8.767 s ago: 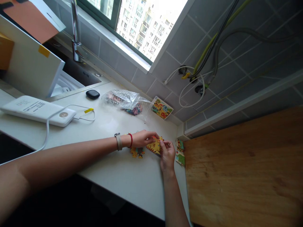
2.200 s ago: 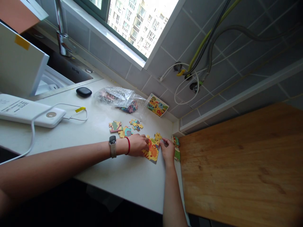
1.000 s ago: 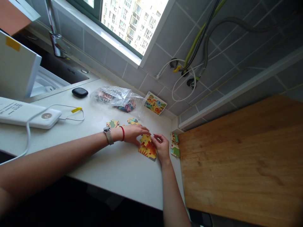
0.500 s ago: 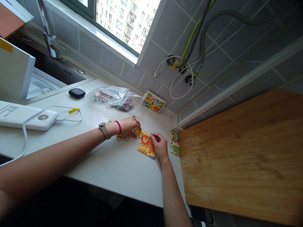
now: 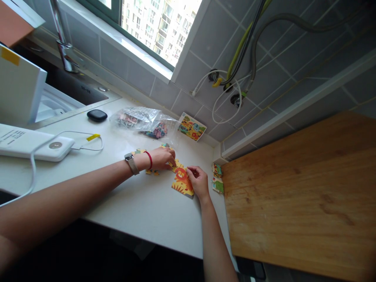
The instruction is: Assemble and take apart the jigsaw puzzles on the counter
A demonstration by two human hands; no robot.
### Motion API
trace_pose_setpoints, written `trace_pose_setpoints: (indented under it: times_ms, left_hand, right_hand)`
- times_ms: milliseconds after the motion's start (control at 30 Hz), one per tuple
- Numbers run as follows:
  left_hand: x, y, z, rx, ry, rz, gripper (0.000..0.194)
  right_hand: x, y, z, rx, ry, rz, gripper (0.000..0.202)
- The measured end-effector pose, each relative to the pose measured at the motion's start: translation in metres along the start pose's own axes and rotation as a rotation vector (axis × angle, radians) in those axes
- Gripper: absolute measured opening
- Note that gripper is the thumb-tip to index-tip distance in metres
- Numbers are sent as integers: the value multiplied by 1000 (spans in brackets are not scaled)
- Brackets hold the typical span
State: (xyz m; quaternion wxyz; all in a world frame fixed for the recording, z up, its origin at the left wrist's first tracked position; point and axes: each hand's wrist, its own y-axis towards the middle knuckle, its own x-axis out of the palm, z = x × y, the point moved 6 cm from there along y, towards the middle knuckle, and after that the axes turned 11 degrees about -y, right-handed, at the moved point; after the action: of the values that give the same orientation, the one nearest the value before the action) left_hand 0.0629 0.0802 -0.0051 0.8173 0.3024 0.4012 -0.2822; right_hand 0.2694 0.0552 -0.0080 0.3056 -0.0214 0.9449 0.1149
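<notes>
On the white counter [image 5: 141, 211] lies a joined puzzle section with a lion [image 5: 182, 181], in orange and yellow. My right hand [image 5: 199, 180] is at its upper right edge, thumb and fingers pinched on the puzzle. Curled over yellow puzzle pieces just up and left of the lion is my left hand [image 5: 163, 157], its fingertips close together; what they hold is hidden. Loose puzzle pieces [image 5: 152, 172] show below my left wrist, and more pieces [image 5: 138, 151] above it.
Clear plastic bags with pieces [image 5: 138, 119] and a picture card [image 5: 192, 127] lie behind. Small puzzle stacks [image 5: 217, 185] sit by the wooden board [image 5: 299, 196] at right. A black oval object [image 5: 96, 115] and a white power strip [image 5: 35, 143] are left, near the sink [image 5: 79, 90].
The fingers of my left hand have shifted slightly over the yellow pieces. My right hand stays at the lion section. The whole view has moved a little.
</notes>
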Motion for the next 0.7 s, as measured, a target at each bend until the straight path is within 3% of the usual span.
trace_pose_setpoints:
  times_ms: [700]
  left_hand:
    - [-5, -2, 14, -132, 51, -7, 26]
  right_hand:
    - [1, 0, -1, -39, -41, -26, 20]
